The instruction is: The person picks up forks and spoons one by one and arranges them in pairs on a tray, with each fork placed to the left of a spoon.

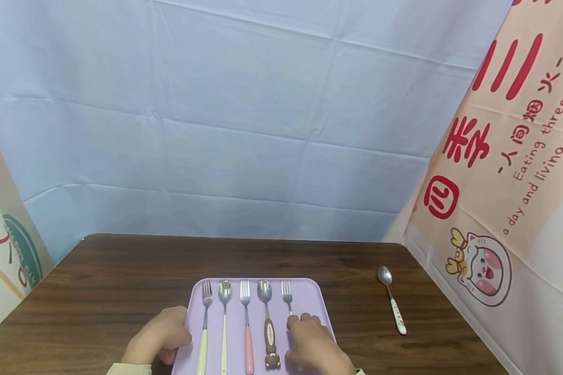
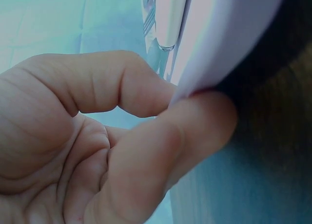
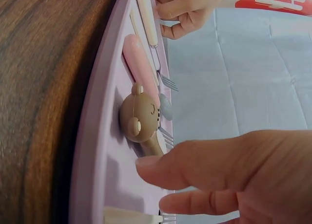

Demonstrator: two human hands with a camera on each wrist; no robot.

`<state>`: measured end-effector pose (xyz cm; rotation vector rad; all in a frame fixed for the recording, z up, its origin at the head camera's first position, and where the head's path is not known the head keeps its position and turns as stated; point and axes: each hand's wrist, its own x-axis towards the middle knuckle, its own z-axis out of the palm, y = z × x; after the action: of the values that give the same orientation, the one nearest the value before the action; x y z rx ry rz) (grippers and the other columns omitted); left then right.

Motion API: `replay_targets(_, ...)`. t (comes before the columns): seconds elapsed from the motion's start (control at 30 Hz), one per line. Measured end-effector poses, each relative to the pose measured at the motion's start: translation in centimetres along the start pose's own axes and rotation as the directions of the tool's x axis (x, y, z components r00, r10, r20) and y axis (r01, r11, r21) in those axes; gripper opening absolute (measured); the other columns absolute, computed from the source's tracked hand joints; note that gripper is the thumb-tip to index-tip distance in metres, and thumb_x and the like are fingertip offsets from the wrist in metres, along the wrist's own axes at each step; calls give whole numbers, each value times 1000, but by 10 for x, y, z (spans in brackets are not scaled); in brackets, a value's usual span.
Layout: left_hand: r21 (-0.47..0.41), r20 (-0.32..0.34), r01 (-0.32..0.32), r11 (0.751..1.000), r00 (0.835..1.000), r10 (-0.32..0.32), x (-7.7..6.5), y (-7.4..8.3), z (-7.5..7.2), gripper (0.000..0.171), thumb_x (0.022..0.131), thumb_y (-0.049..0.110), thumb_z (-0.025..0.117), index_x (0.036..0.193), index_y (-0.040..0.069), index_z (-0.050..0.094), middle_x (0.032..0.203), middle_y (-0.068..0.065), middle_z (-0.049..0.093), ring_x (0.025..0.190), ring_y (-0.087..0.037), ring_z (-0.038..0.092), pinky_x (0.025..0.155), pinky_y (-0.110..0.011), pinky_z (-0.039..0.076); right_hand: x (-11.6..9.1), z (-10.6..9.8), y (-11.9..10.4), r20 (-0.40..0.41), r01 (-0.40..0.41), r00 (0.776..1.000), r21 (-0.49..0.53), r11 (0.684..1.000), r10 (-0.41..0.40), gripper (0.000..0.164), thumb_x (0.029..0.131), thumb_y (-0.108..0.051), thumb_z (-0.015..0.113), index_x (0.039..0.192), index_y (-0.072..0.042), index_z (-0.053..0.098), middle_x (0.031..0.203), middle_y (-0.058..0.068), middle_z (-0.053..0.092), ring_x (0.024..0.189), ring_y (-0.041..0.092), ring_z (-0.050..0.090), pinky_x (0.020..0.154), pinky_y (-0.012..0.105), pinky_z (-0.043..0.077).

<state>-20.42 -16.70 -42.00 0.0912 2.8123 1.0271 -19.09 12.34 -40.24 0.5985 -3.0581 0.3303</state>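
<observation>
A lilac tray [image 1: 311, 299] lies near the table's front edge with a row of cutlery on it. At its left edge, my left hand [image 1: 161, 336] pinches the rim between thumb and finger, as the left wrist view shows close up. My right hand [image 1: 313, 341] hovers over the tray's right side, thumb and fingers apart. Beneath it is the rightmost fork [image 1: 286, 292], its handle [image 3: 129, 215] pale and partly hidden by the hand in the head view. Just left of this hand lies a spoon with a brown bear handle [image 1: 270, 341].
Farther left on the tray are a pink-handled fork [image 1: 248, 344], a slim pale-yellow spoon [image 1: 224, 333] and a pale-green-handled fork [image 1: 203, 344]. A white-handled spoon [image 1: 396, 315] lies on the wooden table [image 1: 122, 281], right of the tray. Blue cloth [image 1: 239, 130] hangs behind.
</observation>
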Motion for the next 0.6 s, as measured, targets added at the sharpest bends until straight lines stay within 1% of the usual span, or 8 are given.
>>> replay_targets(0.13,10,7,1,1000,1000,-1,0,0,0,9,60,-6,49,64,0,44,43,-12,49,30,-17,49,29,-29,49,1,-1,0,16,-18,1000,4,1000,18,38,54,-15,71,88,-5,59,72,5,48,69,24,48,57,40,46)
replay_targets(0.33,-5,11,11,1000,1000,-11,-1,0,0,11,60,-6,50,66,0,43,46,-12,49,31,-18,49,29,-29,49,2,0,2,25,-34,999,4,999,33,36,55,-16,73,87,-5,59,71,4,48,67,23,47,57,41,46)
replay_targets(0.47,-8,11,13,1000,1000,-13,-1,0,0,11,60,-6,50,66,1,43,45,-12,49,30,-17,49,29,-28,49,2,-1,8,-6,-28,1000,-7,1000,28,33,56,-17,73,83,-6,58,70,5,49,65,23,48,54,42,47)
replay_targets(0.6,-14,7,11,1000,1000,-11,-1,0,-1,11,59,-6,49,64,1,43,43,-12,49,30,-18,49,29,-29,49,2,-4,16,-37,-28,999,10,1000,28,35,57,-17,73,86,-6,59,73,6,52,66,25,50,51,43,47)
